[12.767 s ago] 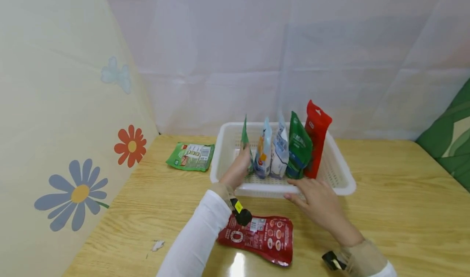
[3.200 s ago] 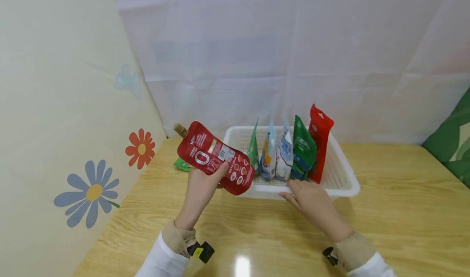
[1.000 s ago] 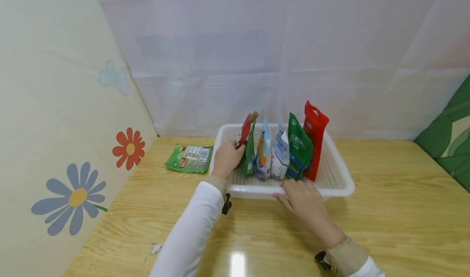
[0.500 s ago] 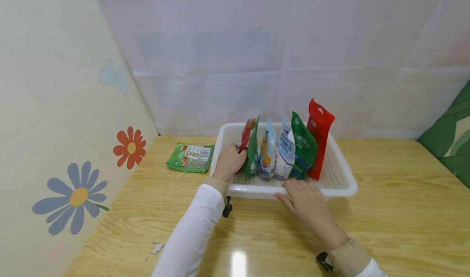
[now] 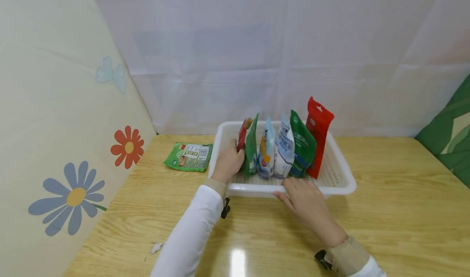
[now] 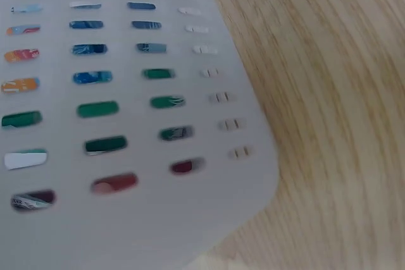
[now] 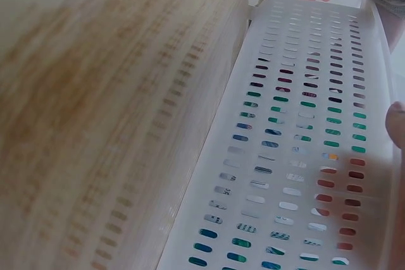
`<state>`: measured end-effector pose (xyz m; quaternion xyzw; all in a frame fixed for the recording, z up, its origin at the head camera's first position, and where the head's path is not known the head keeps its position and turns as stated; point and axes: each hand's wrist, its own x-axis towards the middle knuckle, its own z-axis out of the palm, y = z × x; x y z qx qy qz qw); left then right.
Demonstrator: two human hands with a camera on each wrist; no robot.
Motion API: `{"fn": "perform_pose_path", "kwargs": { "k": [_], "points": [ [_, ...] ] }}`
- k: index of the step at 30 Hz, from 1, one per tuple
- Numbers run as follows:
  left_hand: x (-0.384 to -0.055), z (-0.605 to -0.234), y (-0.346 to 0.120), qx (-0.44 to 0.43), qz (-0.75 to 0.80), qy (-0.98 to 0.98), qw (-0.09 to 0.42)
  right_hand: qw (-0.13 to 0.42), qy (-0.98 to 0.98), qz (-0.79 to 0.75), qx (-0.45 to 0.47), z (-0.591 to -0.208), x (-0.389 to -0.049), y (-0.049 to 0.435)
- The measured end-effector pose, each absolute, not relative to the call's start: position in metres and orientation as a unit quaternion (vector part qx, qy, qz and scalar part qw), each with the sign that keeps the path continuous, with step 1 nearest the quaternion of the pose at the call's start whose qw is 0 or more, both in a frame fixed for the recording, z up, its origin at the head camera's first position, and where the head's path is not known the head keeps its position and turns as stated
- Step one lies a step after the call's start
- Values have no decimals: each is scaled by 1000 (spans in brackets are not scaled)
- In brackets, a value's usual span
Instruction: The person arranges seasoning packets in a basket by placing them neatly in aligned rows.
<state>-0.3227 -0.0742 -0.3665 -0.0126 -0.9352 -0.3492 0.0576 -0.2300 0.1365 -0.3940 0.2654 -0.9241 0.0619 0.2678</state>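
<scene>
Inside the white perforated basket (image 5: 257, 190), my left hand (image 5: 229, 160) grips a dark red pouch (image 5: 241, 136) with a brown spout cap. The pouch stands on edge at the left end, close beside a green pouch (image 5: 251, 150); its lower part is hidden by my hand. My right hand (image 5: 306, 199) holds the basket's front rim, fingers over the edge. In the right wrist view a thumb (image 7: 396, 124) shows against the rim. Through the slots of the basket wall (image 6: 126, 232), the left wrist view gives glimpses of red and green packaging.
Right of the green pouch stand a light blue pouch (image 5: 266, 154), a white-and-blue pouch (image 5: 284, 150), a dark green pouch (image 5: 302, 146) and a tall red packet (image 5: 318, 134). Another green packet (image 5: 189, 156) lies flat on the wooden table (image 5: 396, 211), left of the basket.
The red pouch went from the table in front, up in my left hand, into the basket's left end. It has since sunk slightly lower. My right hand stays on the rim.
</scene>
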Motion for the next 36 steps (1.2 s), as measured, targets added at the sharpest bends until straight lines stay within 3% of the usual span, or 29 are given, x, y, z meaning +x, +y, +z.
{"fn": "perform_pose_path", "kwargs": {
  "k": [21, 26, 36],
  "points": [
    [-319, -370, -68, -25, -239, -941, 237, 268, -924, 63, 266, -394, -231, 137],
    [-319, -370, -69, -17, -233, -944, 234, 291, -914, 67, 273, -396, -231, 138],
    [-319, -365, -72, -6, -263, -945, 193, 287, -915, 68, 275, -396, -233, 137]
  ]
}}
